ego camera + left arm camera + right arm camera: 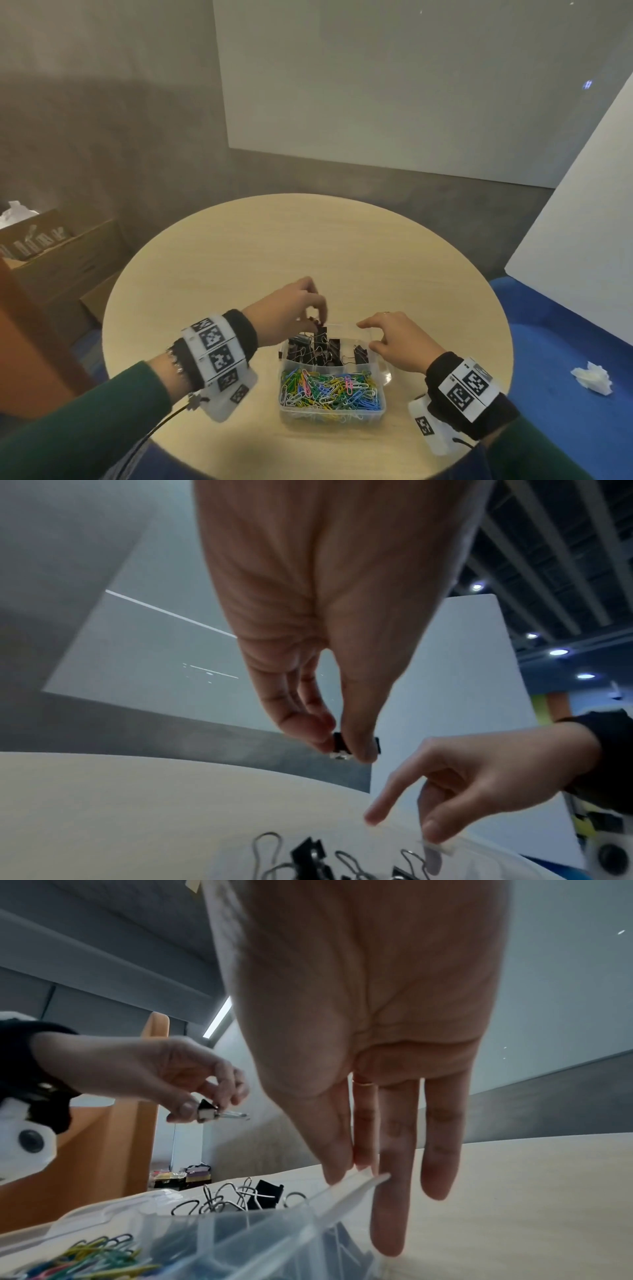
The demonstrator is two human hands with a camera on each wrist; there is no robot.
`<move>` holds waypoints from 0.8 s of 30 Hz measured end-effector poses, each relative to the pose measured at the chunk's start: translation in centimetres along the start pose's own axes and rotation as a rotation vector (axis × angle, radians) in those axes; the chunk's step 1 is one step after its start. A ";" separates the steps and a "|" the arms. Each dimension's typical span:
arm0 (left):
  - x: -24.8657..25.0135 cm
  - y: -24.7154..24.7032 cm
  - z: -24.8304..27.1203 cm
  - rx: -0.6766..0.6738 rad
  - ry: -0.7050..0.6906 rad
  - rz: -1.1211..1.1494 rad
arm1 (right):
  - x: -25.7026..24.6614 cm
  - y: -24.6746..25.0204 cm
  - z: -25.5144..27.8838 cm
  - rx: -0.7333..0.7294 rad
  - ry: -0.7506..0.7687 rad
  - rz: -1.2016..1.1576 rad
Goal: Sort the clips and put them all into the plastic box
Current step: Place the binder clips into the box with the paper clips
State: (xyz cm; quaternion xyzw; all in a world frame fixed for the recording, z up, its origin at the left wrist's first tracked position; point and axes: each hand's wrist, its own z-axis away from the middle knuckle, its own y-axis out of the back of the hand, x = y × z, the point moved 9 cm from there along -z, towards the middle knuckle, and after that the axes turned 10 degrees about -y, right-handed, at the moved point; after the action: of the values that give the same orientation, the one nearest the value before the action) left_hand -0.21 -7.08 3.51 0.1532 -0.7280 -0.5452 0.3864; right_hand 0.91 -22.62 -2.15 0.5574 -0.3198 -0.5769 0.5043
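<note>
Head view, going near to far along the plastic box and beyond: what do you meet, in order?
Coloured paper clips in the near compartment → black binder clips in the far compartments → small binder clip pinched by the left hand over the box's far edge → bare table.

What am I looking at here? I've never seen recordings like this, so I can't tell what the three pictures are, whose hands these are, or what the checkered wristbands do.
No machine: a person sorts clips. One camera sits on the head; one sits on each wrist, by the checkered bands, looking along the fingers. On the round table stands a clear plastic box with coloured paper clips in the near compartment and black binder clips in the far ones. The left hand pinches one small binder clip above the box. The right hand, fingers straight, touches the box's edge and holds nothing.
</note>
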 end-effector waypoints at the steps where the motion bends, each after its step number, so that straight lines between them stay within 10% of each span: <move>1: 0.7 -0.7 -1.0 -0.038 -0.017 -0.007 | 0.0 0.0 0.0 0.001 -0.001 0.006; 6: 2.4 -3.8 -4.6 -0.215 -0.086 -0.031 | 0.2 0.1 0.1 -0.003 0.000 0.004; 15: -6.0 1.8 -2.6 -0.025 0.160 0.016 | 0.4 0.0 0.3 -0.007 0.019 0.055; 24: -13.7 -2.8 2.1 -0.308 0.412 -0.106 | -0.2 -0.2 -0.5 0.041 0.010 0.183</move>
State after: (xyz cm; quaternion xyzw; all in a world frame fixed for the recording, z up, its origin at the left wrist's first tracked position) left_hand 6.69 2.12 -4.72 0.2381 -0.5332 -0.6264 0.5164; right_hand 1.29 -22.29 -2.34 0.5389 -0.3786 -0.5189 0.5450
